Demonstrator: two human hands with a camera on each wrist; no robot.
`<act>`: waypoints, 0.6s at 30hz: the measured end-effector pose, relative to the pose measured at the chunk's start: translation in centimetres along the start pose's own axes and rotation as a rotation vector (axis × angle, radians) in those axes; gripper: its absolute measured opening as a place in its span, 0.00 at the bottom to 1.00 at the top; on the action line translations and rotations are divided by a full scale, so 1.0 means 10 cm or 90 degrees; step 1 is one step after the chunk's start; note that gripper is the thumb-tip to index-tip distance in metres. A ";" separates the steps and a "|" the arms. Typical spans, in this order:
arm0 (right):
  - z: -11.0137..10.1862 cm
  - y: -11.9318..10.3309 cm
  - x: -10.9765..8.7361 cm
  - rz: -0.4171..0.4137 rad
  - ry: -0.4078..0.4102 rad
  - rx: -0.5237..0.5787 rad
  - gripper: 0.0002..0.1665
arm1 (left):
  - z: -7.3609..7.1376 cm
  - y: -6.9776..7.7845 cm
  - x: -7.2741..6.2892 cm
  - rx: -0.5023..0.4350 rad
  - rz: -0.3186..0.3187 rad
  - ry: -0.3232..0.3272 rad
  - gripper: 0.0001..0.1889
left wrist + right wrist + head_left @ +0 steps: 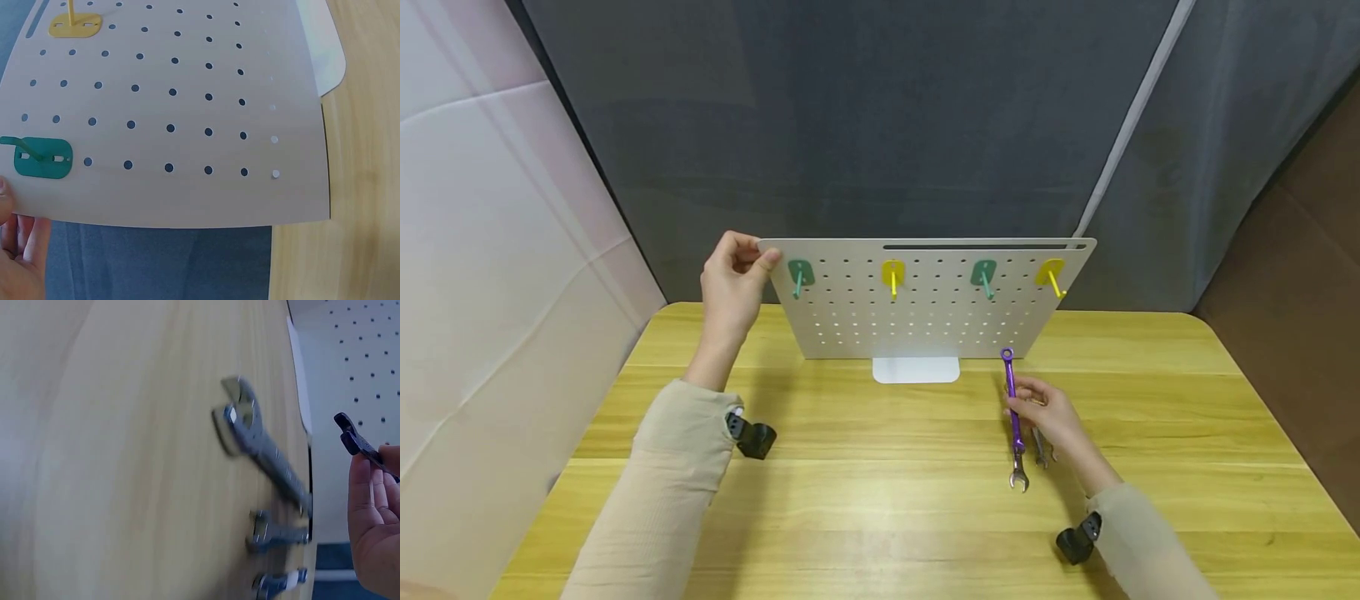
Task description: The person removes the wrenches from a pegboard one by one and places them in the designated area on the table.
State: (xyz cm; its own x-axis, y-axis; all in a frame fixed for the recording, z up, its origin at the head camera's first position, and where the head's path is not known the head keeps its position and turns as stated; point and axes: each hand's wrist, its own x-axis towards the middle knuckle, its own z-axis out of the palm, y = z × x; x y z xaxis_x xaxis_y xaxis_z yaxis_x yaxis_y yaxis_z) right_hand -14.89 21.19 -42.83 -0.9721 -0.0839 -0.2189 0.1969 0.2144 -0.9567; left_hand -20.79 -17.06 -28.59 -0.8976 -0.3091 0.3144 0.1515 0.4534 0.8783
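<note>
My left hand (733, 287) grips the upper left corner of a white pegboard (917, 325), thumb in front and fingers behind. Beside that thumb is a green hook (44, 157). In my right hand (1052, 414) I pinch a purple wrench (1009, 383), its ring end pointing at the board and raised off the table. The fork of the purple wrench (353, 437) shows past my fingertips in the right wrist view. Below it on the table lie silver wrenches: a large one (250, 434), a smaller one (272, 534) and another (275, 582), all partly blurred.
The pegboard stands upright on a white foot (916, 371) on the wooden table (865, 500). Another green hook (983, 275) and yellow hooks (892, 275) line its upper part. A dark grey curtain (887, 117) hangs behind, with a white cloth wall (512, 250) at left.
</note>
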 end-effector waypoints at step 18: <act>-0.40 0.18 -0.12 0.039 0.024 -0.041 0.33 | 0.00 0.00 -0.01 0.004 0.002 0.003 0.18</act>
State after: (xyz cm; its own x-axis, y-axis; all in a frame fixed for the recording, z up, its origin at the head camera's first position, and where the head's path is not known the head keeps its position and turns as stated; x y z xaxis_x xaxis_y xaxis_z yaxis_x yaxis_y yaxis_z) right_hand -13.84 25.55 -43.52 -0.9627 -0.0323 -0.2687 0.2493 0.2808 -0.9268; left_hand -20.75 -16.99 -28.61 -0.8949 -0.3120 0.3192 0.1518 0.4599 0.8749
